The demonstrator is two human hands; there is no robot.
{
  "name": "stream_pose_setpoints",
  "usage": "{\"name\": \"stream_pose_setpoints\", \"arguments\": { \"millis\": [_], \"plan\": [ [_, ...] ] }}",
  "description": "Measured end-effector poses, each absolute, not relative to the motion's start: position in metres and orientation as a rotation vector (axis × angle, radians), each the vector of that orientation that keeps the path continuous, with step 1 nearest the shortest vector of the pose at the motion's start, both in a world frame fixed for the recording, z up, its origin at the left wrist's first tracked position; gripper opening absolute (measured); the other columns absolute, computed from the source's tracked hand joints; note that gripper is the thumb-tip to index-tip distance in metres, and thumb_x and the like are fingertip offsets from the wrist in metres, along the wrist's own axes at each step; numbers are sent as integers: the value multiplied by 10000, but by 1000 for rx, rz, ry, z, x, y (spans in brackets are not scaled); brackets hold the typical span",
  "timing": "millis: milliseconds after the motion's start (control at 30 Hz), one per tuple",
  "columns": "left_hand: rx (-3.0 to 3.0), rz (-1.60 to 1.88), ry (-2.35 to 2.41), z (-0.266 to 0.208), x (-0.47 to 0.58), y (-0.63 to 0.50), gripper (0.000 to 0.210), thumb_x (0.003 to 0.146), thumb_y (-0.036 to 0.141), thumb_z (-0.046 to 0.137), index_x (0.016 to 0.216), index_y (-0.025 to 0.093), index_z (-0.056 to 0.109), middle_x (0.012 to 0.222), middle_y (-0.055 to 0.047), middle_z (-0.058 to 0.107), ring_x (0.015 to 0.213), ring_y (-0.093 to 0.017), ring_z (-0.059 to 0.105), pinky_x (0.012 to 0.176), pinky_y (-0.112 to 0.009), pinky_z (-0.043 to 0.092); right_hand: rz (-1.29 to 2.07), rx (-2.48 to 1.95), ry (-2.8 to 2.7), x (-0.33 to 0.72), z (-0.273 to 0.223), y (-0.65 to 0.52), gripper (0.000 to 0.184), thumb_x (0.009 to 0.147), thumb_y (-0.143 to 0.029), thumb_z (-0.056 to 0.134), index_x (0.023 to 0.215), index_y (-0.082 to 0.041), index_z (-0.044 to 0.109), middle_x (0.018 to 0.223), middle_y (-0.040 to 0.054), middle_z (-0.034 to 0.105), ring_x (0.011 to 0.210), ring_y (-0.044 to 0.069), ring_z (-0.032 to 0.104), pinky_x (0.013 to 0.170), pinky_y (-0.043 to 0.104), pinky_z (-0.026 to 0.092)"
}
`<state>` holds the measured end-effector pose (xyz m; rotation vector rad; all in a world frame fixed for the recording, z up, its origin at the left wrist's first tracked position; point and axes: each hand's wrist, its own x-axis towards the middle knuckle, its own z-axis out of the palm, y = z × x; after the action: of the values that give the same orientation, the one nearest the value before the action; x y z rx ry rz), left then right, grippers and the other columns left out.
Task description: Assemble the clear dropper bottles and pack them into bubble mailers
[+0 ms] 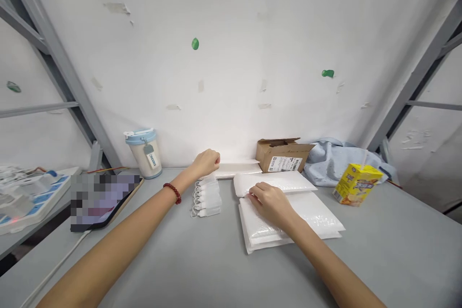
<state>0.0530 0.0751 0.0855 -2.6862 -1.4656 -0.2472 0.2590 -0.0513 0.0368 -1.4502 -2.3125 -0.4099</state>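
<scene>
My left hand (207,162) is closed above the far end of a row of small white translucent pieces with cord loops (209,199). What its fingers hold, if anything, is hidden. My right hand (271,203) rests on a stack of white bubble mailers (310,216), its curled fingers gripping the top mailer near the left edge. That mailer's flap (274,183) lies folded out toward the wall. Beyond the left hand, against the wall, lies another flat white stack (238,169).
A cardboard box (283,156), pale blue cloth (332,161) and yellow drink carton (357,185) stand at the right. To the left are a blue-lidded cup (146,154), a phone (104,202) with its cable, and a power strip (39,197). Grey metal posts flank the table.
</scene>
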Motion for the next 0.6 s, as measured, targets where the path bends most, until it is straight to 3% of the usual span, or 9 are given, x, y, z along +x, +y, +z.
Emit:
{"name": "stream_pose_setpoints", "arguments": {
  "millis": [133, 333, 600],
  "plan": [
    [-2623, -425, -1294, 94, 47, 57, 173, 796, 71, 442, 795, 138, 602, 864, -92, 612, 903, -221, 523, 738, -314, 441, -532, -1337, -2221, 258, 37, -52, 147, 867, -136, 436, 892, -155, 579, 885, 90, 606, 805, 188, 556, 627, 270, 433],
    [-2678, -477, -984, 81, 49, 5, 184, 835, 85, 423, 751, 142, 577, 812, -69, 594, 817, -192, 500, 698, -288, 425, -813, -1160, -2139, 251, 40, -56, 299, 837, -80, 433, 1120, -117, 525, 1201, 198, 482, 1148, 297, 423, 879, 442, 427],
    [-2593, -640, -698, 66, 49, -45, 268, 882, 90, 356, 760, 136, 589, 764, -64, 591, 745, -184, 496, 643, -295, 432, -895, -1136, -2200, 254, 33, -52, 300, 810, 28, 373, 931, -107, 612, 1237, 182, 543, 1175, 258, 482, 919, 397, 436]
  ]
}}
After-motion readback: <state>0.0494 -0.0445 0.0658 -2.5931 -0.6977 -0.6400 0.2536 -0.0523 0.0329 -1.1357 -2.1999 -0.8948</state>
